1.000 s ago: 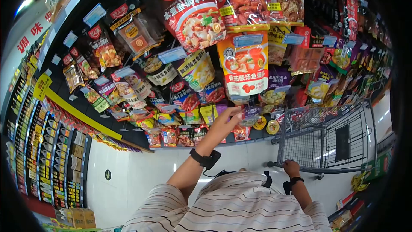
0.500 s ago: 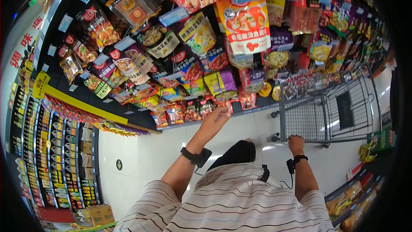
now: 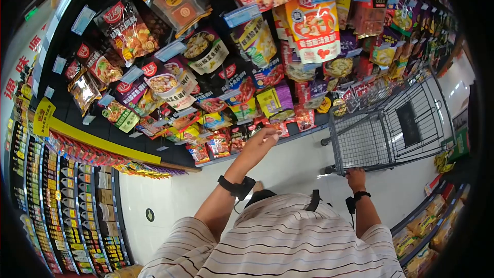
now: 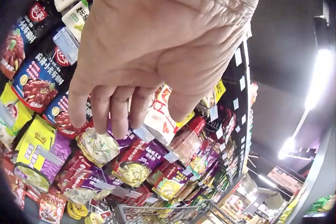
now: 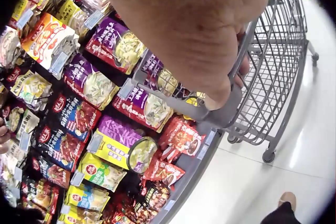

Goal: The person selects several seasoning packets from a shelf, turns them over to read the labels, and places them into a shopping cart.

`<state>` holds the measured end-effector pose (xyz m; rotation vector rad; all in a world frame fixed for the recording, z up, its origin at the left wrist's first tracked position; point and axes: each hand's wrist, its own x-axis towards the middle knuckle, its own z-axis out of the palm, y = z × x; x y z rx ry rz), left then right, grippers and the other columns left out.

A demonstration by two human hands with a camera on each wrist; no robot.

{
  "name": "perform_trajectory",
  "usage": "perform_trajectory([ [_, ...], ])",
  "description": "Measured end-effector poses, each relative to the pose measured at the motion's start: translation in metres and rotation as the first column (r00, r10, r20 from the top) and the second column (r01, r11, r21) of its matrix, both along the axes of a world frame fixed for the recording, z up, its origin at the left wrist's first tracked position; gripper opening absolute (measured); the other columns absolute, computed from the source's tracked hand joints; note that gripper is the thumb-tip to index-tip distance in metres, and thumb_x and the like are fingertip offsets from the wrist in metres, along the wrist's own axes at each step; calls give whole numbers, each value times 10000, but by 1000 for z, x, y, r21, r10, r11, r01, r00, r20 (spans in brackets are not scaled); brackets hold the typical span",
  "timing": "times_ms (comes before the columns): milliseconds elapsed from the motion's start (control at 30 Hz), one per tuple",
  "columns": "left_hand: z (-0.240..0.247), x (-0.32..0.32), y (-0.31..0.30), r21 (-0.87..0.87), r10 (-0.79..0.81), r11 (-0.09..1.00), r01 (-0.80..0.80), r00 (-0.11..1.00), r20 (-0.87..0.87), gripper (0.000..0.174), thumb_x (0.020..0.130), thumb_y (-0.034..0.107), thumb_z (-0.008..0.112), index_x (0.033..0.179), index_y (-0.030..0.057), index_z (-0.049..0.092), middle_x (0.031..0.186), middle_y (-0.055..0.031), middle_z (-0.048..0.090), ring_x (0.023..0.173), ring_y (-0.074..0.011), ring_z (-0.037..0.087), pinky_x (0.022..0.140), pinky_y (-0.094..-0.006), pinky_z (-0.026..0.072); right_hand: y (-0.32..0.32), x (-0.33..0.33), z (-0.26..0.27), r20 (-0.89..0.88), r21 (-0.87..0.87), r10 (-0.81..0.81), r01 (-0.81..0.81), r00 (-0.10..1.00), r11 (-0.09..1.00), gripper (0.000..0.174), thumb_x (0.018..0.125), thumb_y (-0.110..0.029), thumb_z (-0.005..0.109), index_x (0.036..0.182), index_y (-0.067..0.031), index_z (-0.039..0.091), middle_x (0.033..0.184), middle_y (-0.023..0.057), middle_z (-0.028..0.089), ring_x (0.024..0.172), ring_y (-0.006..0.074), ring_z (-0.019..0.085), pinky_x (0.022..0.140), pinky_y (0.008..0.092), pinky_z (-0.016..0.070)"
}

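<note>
My left hand (image 3: 256, 148) is raised in front of the lower rows of hanging seasoning packets, with nothing in it. In the left wrist view its fingers (image 4: 119, 109) hang loosely bent, overlapping the packets behind. A yellow and purple packet (image 3: 274, 102) hangs just above this hand in the head view. To the right, my right hand (image 3: 356, 179) grips the handle of a grey wire shopping cart (image 3: 363, 146). The right wrist view shows its fingers wrapped round the grey handle (image 5: 229, 107), partly hidden behind the hand.
A large orange packet (image 3: 315, 28) hangs mid-shelf among pouches with blue-edged price tags (image 3: 242, 15). Bottle shelves (image 3: 67, 201) stand at the left, beyond a yellow shelf strip (image 3: 103, 144). Packaged goods fill a low shelf (image 3: 419, 237) at the lower right. White tiled floor (image 3: 170, 190) lies below.
My left hand has drawn down and back from the shelf packets. The view has shifted, so the shelf's left side appears larger. My right hand stays at the cart handle.
</note>
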<state>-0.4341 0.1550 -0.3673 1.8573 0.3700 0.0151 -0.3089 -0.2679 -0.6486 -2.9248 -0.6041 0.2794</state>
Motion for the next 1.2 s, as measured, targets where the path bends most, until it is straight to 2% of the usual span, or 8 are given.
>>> perform_trajectory([
  [100,-22,-17,58,-33,-39,999,38,999,-27,436,986,332,582,1298,29,560,1206,-99,632,1109,-167,596,974,-305,452,21,-19,1,-54,-8,-7,6,999,1000,248,783,-310,718,956,-134,737,1044,118,680,1048,335,599,970,472,424],
  [200,-9,-46,109,114,-80,990,81,997,-11,428,998,334,568,1299,31,557,1229,-93,617,1127,-174,585,980,-302,449,51,-35,-5,-24,-92,-38,36,999,995,305,790,-391,684,945,-137,747,1059,158,683,1085,356,595,1014,499,393],
  [267,-9,-62,142,33,-28,999,31,996,-84,426,1001,338,565,1293,29,555,1235,-84,607,1142,-181,577,985,-301,447,71,-48,4,-120,-94,-31,20,992,995,349,794,-445,654,936,-145,762,1081,178,686,1101,362,597,1053,521,357],
  [500,5,-88,215,7,-25,1000,26,997,-68,448,984,340,581,1269,-4,571,1142,-135,667,1051,-194,627,909,-313,485,113,-95,-13,-129,-189,-68,43,989,981,480,774,-602,651,952,-173,775,1071,126,709,1119,313,603,1091,496,307],
  [733,6,-71,209,-28,-86,996,86,996,26,440,983,338,594,1271,5,570,1054,-74,647,980,-142,612,869,-286,484,158,-127,-6,-239,-124,-46,16,970,992,528,798,-626,623,1030,-170,755,1041,123,727,1053,307,651,1059,533,327],
  [900,28,-69,208,17,-161,986,163,982,-98,439,991,362,589,1277,27,592,1182,-70,638,1086,-140,580,933,-290,461,187,-131,11,-465,-78,17,-60,885,995,548,794,-632,631,1062,-167,742,1053,116,726,1051,332,658,907,447,502],
  [1067,9,-67,217,17,-87,996,87,996,-11,436,983,351,595,1270,25,581,1056,-55,650,970,-129,591,853,-282,475,205,-132,-3,-524,26,114,-118,844,993,551,820,-633,621,1060,-152,744,1047,117,726,1016,340,668,885,438,520],
  [1200,13,-72,214,-16,-101,995,100,994,-40,441,977,361,603,1267,28,580,1034,-47,645,952,-121,578,827,-272,473,207,-146,1,-683,86,71,-16,727,996,530,812,-593,669,1075,-139,740,1096,134,714,1071,341,650,930,424,501],
])
